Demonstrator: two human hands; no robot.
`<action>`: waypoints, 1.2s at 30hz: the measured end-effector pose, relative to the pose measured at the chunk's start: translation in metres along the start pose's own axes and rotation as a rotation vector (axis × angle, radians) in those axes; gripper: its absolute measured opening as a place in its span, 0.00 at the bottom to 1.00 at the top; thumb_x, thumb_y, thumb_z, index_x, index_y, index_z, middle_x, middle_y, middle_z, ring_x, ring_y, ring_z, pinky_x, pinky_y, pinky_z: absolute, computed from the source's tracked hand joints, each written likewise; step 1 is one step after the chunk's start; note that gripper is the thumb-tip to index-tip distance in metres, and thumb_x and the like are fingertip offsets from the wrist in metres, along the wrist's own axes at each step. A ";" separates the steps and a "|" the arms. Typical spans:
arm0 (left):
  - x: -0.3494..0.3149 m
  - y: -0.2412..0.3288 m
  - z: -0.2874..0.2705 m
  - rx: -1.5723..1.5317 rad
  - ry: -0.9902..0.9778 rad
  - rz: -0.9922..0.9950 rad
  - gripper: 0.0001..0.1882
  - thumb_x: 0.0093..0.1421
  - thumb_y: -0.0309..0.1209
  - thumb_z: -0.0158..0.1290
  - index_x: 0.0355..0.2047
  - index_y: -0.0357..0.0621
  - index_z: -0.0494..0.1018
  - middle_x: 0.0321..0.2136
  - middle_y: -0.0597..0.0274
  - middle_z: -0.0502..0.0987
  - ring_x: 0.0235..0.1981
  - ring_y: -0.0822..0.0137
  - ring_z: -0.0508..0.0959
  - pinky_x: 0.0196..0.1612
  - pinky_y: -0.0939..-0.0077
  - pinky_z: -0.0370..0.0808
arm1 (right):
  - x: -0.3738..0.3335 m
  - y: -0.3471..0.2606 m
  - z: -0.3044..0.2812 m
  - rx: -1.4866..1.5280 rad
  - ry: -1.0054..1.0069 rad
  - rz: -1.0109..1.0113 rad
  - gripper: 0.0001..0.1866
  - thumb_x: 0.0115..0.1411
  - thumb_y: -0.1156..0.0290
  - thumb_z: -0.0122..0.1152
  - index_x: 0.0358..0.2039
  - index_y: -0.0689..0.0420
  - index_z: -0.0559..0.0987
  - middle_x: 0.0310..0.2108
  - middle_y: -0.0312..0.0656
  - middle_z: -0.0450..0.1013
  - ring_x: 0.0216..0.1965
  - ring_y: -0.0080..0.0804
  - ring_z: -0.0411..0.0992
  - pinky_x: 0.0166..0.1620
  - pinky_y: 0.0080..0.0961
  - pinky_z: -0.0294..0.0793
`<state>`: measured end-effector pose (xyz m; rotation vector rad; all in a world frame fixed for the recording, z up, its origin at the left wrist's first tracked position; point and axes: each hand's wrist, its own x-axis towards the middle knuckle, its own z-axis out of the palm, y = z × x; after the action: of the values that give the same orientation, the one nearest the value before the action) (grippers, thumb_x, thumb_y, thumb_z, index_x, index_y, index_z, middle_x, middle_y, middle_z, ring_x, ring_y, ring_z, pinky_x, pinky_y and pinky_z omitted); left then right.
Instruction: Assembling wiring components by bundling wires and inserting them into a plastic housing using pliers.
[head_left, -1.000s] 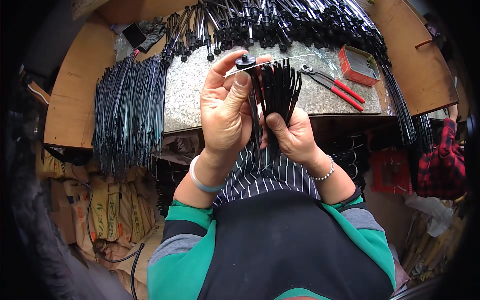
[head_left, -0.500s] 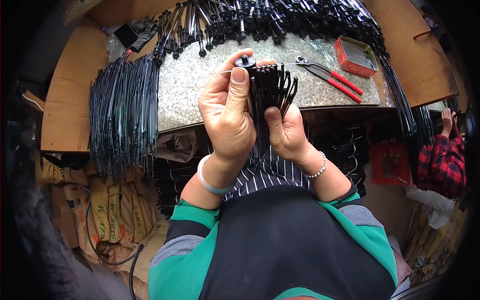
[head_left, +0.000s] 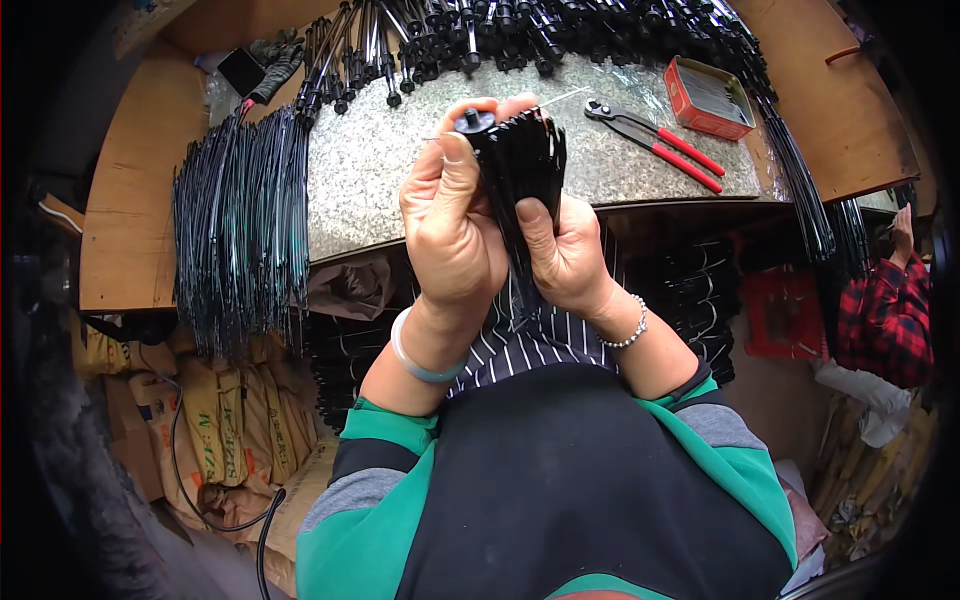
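Observation:
Above the near edge of the stone-topped bench, my left hand (head_left: pixel 447 230) pinches a round black hub (head_left: pixel 474 121) between thumb and fingers. A thin pale wire (head_left: pixel 566 97) sticks out to the right beyond the looped rib ends. My right hand (head_left: pixel 572 252) grips a bundle of thin black umbrella ribs (head_left: pixel 528 165), its thumb laid across them. The rib tops sit close together beside the hub, and their lower ends hang down between my wrists. My left fingertips are partly hidden behind the bundle.
Red-handled pliers (head_left: pixel 655 145) and a red box (head_left: pixel 710 98) of thin rods lie at the right of the bench (head_left: pixel 370 190). Ribs (head_left: pixel 240 230) hang over the left edge; shafts (head_left: pixel 480 35) pile up at the back. A person in a checked sleeve (head_left: pixel 885 320) is far right.
Both hands have shifted slightly left with the hub and ribs. The rib tops, fanned out before, now stand closer together, and the wire tilts up to the right.

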<state>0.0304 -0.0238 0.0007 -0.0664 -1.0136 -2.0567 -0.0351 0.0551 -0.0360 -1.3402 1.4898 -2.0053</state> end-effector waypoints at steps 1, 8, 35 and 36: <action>0.000 0.000 -0.001 0.000 0.001 -0.001 0.19 0.65 0.36 0.38 0.49 0.33 0.61 0.47 0.43 0.69 0.49 0.55 0.71 0.52 0.66 0.69 | 0.001 -0.002 0.001 0.014 0.002 0.010 0.16 0.62 0.62 0.50 0.35 0.65 0.74 0.22 0.47 0.72 0.23 0.28 0.69 0.29 0.24 0.69; 0.000 -0.001 0.000 -0.043 0.000 -0.033 0.19 0.66 0.37 0.36 0.49 0.34 0.61 0.49 0.44 0.67 0.51 0.53 0.69 0.54 0.66 0.67 | 0.001 -0.001 -0.003 0.038 -0.052 0.026 0.17 0.62 0.62 0.50 0.37 0.65 0.74 0.25 0.46 0.74 0.27 0.30 0.71 0.33 0.23 0.70; -0.001 -0.017 -0.001 0.436 0.207 0.221 0.14 0.61 0.30 0.48 0.45 0.33 0.70 0.29 0.64 0.75 0.29 0.80 0.73 0.33 0.89 0.70 | 0.003 0.007 -0.005 -0.162 0.076 -0.133 0.12 0.62 0.67 0.46 0.40 0.62 0.72 0.28 0.51 0.72 0.28 0.49 0.73 0.30 0.33 0.72; -0.002 -0.019 -0.001 0.434 0.205 0.245 0.14 0.62 0.30 0.47 0.45 0.34 0.69 0.30 0.63 0.76 0.29 0.78 0.74 0.34 0.88 0.71 | 0.003 0.010 -0.005 -0.193 0.075 -0.120 0.12 0.62 0.68 0.46 0.40 0.62 0.72 0.28 0.51 0.72 0.29 0.50 0.73 0.30 0.33 0.72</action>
<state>0.0189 -0.0173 -0.0127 0.2300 -1.2320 -1.5536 -0.0433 0.0525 -0.0432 -1.4766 1.7118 -2.0484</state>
